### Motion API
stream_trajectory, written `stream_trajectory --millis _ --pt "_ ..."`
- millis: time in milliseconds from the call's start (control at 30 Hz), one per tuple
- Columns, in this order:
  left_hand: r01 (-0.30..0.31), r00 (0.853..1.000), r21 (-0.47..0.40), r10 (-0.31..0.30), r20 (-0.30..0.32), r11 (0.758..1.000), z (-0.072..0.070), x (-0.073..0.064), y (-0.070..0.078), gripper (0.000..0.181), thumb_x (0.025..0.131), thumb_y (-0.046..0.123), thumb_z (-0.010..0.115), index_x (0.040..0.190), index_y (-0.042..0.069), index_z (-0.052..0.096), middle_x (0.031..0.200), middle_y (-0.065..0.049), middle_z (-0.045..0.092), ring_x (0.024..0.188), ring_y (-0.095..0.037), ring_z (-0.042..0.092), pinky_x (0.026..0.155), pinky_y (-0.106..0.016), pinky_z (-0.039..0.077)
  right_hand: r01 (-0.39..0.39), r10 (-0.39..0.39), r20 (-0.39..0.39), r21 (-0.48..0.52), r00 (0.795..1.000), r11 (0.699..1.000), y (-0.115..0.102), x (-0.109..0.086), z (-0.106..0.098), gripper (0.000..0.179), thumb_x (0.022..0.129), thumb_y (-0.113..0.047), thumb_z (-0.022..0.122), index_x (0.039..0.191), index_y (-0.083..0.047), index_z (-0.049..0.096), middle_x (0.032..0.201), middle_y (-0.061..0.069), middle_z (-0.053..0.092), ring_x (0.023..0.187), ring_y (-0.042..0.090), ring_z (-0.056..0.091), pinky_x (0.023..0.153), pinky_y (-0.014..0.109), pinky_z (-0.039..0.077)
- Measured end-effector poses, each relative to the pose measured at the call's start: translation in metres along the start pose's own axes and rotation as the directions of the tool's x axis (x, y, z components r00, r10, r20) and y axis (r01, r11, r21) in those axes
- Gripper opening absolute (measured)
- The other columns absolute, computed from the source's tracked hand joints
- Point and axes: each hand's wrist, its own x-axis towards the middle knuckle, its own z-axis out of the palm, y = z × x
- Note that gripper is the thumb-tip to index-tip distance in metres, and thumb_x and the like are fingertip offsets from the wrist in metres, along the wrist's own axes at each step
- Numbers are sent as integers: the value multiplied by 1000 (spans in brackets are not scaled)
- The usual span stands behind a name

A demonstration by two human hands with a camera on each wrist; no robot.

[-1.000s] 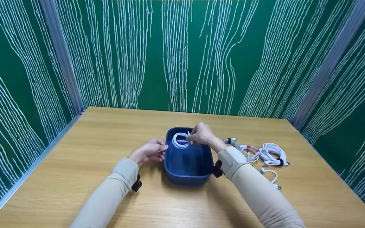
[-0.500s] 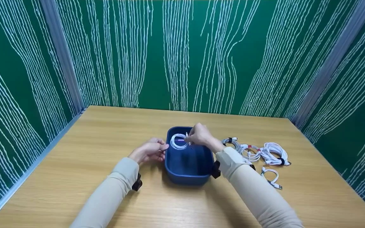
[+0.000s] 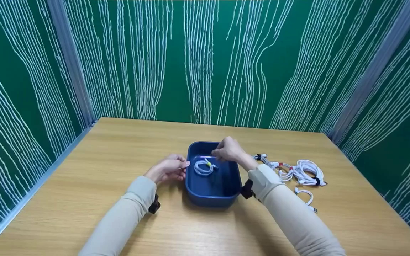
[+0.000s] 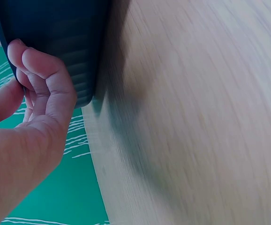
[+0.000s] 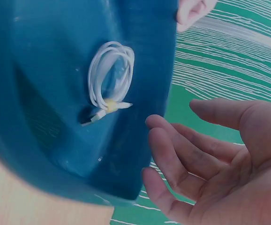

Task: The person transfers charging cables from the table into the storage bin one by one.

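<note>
Near the middle of a wooden tabletop [image 3: 130, 142], a deep blue box [image 3: 210, 201]. Inside, on its floor toward the left, a coiled white cable [image 3: 202, 173] with a yellow tie [image 3: 208, 164], plug ends toward the right. At the left rim, a left hand [image 3: 169, 169], grip pinching the box's edge between thumb and fingers. Over the far right part of the box, a right hand [image 3: 228, 149], grip loosely spread with fingers a little bent, apart from the coiled cable and hiding some of the rim.

To the right on the tabletop, close together from left to right: a grey cable [image 3: 264, 161] with a black tie, a white cable with red ties [image 3: 290, 174] and a thick white bundle [image 3: 308, 172]. Nearer, a short white cable [image 3: 311, 197] with a metal plug. In the way, between box and cables, a pale right sleeve [image 3: 294, 209], covering part of the grey cable. On each wrist, a small dark device [image 3: 154, 205]. Beyond, green walls [image 3: 176, 71] with wavy white lines and grey corner posts [image 3: 71, 64].
</note>
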Motion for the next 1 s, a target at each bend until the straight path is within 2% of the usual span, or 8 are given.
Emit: stream_trajectory --millis 67,167,300,400,600,833,1000 --pt "3 1000 -6 -3 -4 1000 0 0 0 8 99 10 49 92 10 44 72 -3 49 59 -14 50 54 -22 45 7 -7 -12 13 1000 1000 1 -1 -6 20 89 -14 67 91 4 74 82 22 73 72 30 73 67 32 60" --pt "4 1000 -10 -5 -6 1000 0 0 1 9 99 10 49 92 10 43 72 -3 49 59 -14 50 54 -22 45 6 -5 -39 26 999 1000 6 -3 -15 20 89 -14 67 93 4 73 82 21 73 60 21 69 67 33 60" --pt "3 1000 16 -3 -6 1000 0 0 1 8 99 10 48 93 9 43 70 -3 50 57 -13 50 53 -22 46 9 -5 -76 43 997 999 17 -6 -30 20 88 -14 67 96 4 72 83 21 73 52 8 61 55 21 54" --pt "-2 1000 36 2 -7 999 0 1 1 8 100 10 48 93 8 43 69 -3 51 56 -13 51 52 -22 47 23 -18 -103 47 995 999 28 -8 -41 20 88 -14 66 97 3 72 86 21 73 53 8 62 51 17 49" --pt "-4 1000 36 4 -11 999 0 1 -1 7 99 9 49 94 8 45 72 -4 51 58 -14 52 53 -23 48 37 -28 -149 63 989 997 58 -14 -57 20 88 -9 65 96 8 71 83 21 73 54 8 62 51 17 51" --pt "2 1000 31 -1 -18 1000 -1 1 -1 7 99 9 49 93 8 45 72 -4 51 58 -14 52 54 -23 48 5 10 -175 84 984 996 92 -20 -68 20 85 -6 64 95 10 69 80 17 72 51 3 56 48 15 47" --pt "-3 1000 32 4 -24 999 0 0 0 7 99 10 49 94 8 45 73 -4 51 59 -15 52 54 -23 47 -31 43 -174 72 984 997 113 -22 -71 21 85 -6 64 95 11 69 72 9 70 52 3 53 48 15 45"
